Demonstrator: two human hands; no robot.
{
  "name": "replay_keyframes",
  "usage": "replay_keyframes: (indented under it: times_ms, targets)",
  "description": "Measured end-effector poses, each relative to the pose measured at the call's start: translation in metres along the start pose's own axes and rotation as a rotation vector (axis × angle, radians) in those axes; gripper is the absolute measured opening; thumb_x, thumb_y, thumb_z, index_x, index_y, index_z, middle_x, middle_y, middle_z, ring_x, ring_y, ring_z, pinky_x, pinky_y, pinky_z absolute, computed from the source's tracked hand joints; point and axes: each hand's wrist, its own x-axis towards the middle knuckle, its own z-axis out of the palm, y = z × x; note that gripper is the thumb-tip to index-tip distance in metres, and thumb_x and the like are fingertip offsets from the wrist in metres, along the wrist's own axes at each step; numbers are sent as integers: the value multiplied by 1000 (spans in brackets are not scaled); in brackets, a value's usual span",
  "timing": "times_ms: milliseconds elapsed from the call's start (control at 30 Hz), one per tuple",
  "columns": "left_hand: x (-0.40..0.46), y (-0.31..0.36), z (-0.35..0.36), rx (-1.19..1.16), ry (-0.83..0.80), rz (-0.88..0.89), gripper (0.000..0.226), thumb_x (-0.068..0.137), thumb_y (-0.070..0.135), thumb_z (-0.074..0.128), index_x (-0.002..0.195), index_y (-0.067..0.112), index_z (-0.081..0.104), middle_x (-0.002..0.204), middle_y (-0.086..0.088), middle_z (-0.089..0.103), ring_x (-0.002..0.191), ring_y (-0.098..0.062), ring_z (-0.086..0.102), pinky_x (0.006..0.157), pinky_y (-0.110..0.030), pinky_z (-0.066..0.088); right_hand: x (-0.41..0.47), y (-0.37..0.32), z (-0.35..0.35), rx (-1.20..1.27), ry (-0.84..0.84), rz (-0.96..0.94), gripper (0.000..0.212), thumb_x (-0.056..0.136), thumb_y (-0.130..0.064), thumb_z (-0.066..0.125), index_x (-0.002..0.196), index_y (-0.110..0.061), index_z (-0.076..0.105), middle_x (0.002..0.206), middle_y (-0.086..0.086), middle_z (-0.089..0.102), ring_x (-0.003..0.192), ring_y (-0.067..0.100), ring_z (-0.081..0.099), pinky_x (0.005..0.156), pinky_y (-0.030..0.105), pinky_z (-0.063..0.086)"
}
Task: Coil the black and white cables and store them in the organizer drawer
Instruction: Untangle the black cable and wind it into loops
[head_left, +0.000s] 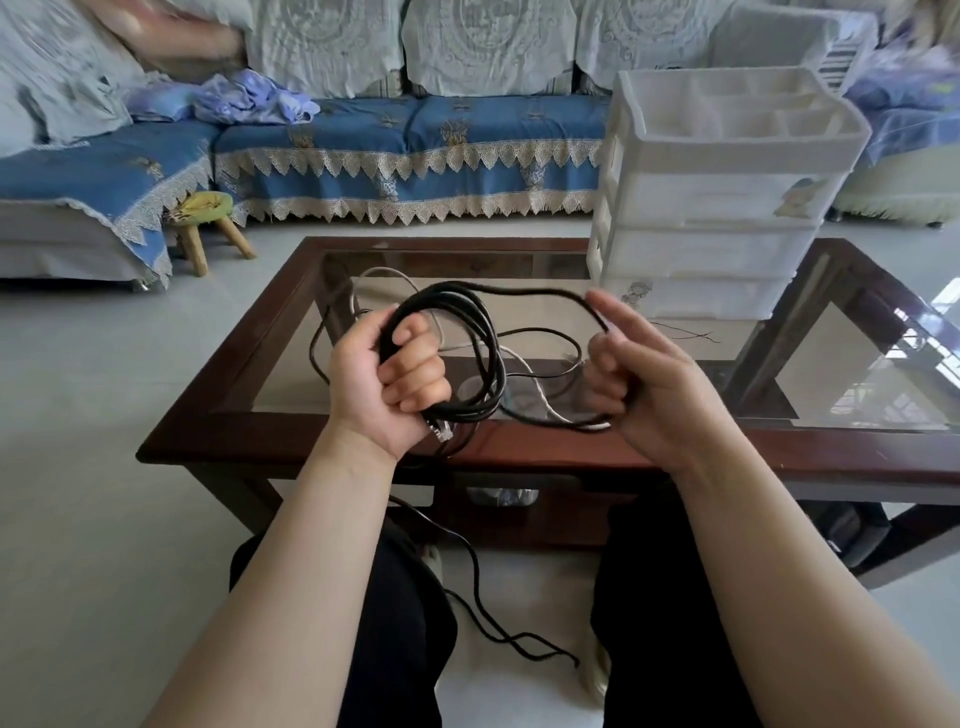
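My left hand (387, 382) grips a bundle of black cable (480, 343) loops above the table's near edge, with a clear plug end poking out below the fist. My right hand (636, 371) holds a further stretch of the same black cable, which arcs from the bundle across to its fingers. More black cable trails down between my knees onto the floor. The white cable (540, 395) lies loose on the glass behind the bundle. The white organizer (727, 208), a stack of drawers all closed, stands on the table at the back right.
The low glass table (519, 452) has a dark wooden frame. A blue sofa (415, 145) runs along the back, with a small wooden stool (205, 218) in front of it. Thin dark wires (691, 332) lie by the organizer's base.
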Motion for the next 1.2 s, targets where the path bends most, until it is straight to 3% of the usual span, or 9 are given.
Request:
replay_keyframes:
  times_ms: [133, 200, 267, 367, 433, 533, 633, 1067, 1200]
  targets:
    - [-3, -3, -5, 3, 22, 44, 44, 99, 31, 29, 60, 19, 43, 36, 10, 31, 24, -5, 25, 27, -17, 20, 8, 5, -1, -1255, 476, -230, 10, 92, -26, 57, 89, -17, 60, 65, -3, 61, 61, 10, 55, 60, 29, 42]
    - [-5, -4, -4, -23, 25, 77, 41, 97, 30, 31, 60, 19, 43, 36, 9, 30, 24, -5, 26, 26, -17, 21, 8, 1, -5, -1083, 507, -185, 28, 90, -33, 60, 70, -13, 59, 56, -2, 54, 54, 13, 49, 56, 29, 39]
    - [-5, -2, -4, -91, 72, 149, 36, 94, 26, 32, 60, 19, 41, 37, 9, 30, 26, -6, 25, 27, -17, 21, 3, -5, -5, -492, 261, -46, 39, 90, -33, 60, 56, -18, 49, 47, -5, 41, 47, 11, 41, 59, 27, 40]
    - [-1, 2, -8, -217, 204, 248, 39, 96, 21, 27, 60, 18, 40, 40, 9, 28, 28, -8, 23, 30, -17, 21, -3, -9, 2, 284, 3, 173, 25, 88, -36, 48, 71, -18, 50, 55, -6, 38, 49, 9, 42, 68, 26, 53]
    - [2, 3, -10, -286, 302, 300, 39, 96, 19, 27, 59, 18, 40, 42, 9, 26, 31, -8, 20, 32, -18, 21, -2, -2, 3, -19, 137, 162, 20, 95, -31, 46, 84, -17, 56, 60, -4, 44, 43, 6, 38, 42, 17, 40]
    - [5, 1, -11, -297, 444, 362, 35, 94, 17, 29, 60, 18, 38, 45, 9, 24, 35, -7, 17, 35, -19, 20, -3, 13, 4, -1127, 447, -66, 7, 94, -30, 53, 94, -24, 57, 75, -1, 64, 65, 17, 58, 60, 28, 44]
    - [7, 2, -10, -176, 486, 455, 37, 97, 19, 27, 62, 19, 38, 46, 9, 24, 38, -7, 17, 38, -21, 21, -8, 22, 19, -1494, 322, -142, 13, 92, -29, 52, 98, -20, 58, 88, 2, 68, 82, 28, 60, 68, 35, 48]
    - [30, -8, 16, 605, 388, 508, 44, 106, 37, 19, 73, 17, 38, 46, 10, 35, 39, -9, 29, 44, -24, 31, -7, 6, 57, -2005, -265, -281, 21, 101, -24, 36, 108, -12, 52, 98, 4, 65, 84, 28, 62, 57, 33, 42]
    - [40, -6, 16, 788, 362, 513, 42, 107, 34, 20, 72, 17, 35, 45, 11, 37, 42, -8, 33, 49, -24, 36, 9, -6, 63, -1929, -231, -269, 21, 100, -29, 37, 108, -17, 53, 88, 2, 65, 72, 26, 58, 54, 31, 41]
